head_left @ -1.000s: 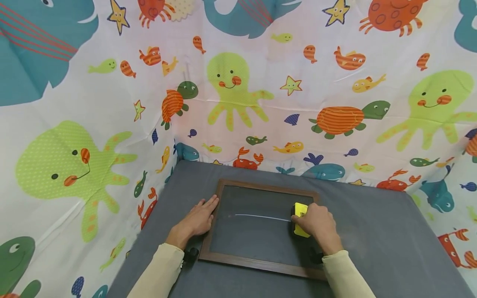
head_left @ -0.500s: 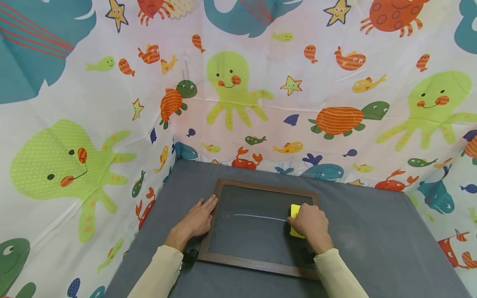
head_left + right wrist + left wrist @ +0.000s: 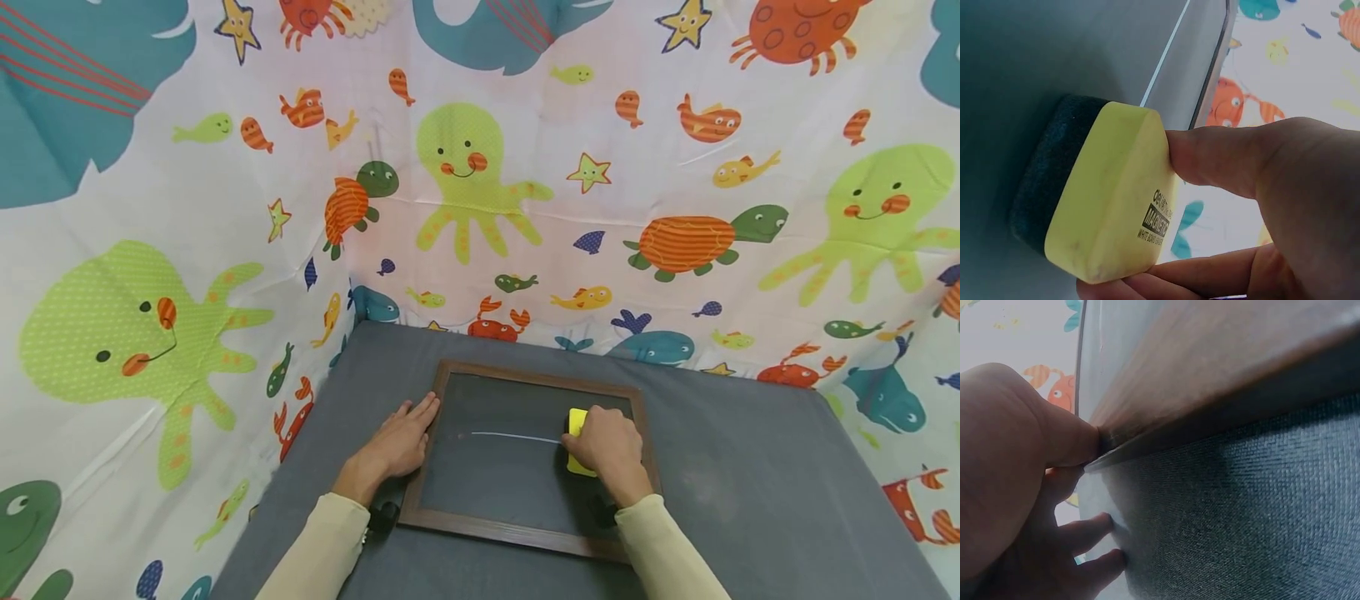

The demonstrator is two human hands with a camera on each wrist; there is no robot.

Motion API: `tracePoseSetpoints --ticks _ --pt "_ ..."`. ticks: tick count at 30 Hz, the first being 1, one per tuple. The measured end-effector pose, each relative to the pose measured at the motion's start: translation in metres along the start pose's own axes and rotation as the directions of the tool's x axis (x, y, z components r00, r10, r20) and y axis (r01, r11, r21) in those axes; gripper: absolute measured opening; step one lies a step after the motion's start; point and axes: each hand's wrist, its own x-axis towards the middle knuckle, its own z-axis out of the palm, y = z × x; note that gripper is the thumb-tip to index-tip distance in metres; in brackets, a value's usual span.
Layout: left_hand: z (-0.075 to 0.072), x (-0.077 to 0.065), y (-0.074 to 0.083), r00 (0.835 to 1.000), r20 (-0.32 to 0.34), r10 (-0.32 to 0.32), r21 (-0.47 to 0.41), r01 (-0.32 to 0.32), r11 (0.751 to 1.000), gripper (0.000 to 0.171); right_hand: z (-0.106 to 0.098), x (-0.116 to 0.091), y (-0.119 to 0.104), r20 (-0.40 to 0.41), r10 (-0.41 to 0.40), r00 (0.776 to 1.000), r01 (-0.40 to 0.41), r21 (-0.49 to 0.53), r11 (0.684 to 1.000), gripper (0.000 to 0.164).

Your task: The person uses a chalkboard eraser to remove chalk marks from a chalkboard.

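A blackboard in a brown wooden frame lies on the grey cloth, with one thin white chalk-like line across it. My right hand grips a yellow board eraser with a dark felt underside, at the line's right end. In the right wrist view the eraser has its felt side against the board, thumb on one side and fingers on the other. My left hand rests at the frame's left edge. The left wrist view shows its thumb against the wooden frame and its other fingers spread over the cloth.
Grey cloth covers the table around the board. A white curtain printed with sea animals stands behind and at both sides. A dark wrist camera sits at my left wrist.
My right hand has slid the eraser leftward along the white line, which is now shorter at its right end. The left hand stays in place on the frame.
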Motion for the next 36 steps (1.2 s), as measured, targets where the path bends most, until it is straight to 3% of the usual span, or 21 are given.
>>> tracePoseSetpoints --ticks 24,36 --pt "0.004 0.000 -0.001 1.000 -0.005 0.002 -0.002 -0.002 1.000 0.062 0.020 0.000 -0.108 0.000 -0.125 0.992 0.125 0.012 0.992 0.051" --pt "0.003 0.000 0.002 1.000 -0.001 -0.022 0.006 0.022 1.000 0.063 0.032 -0.003 -0.151 -0.005 -0.193 0.981 0.193 0.010 0.981 0.065"
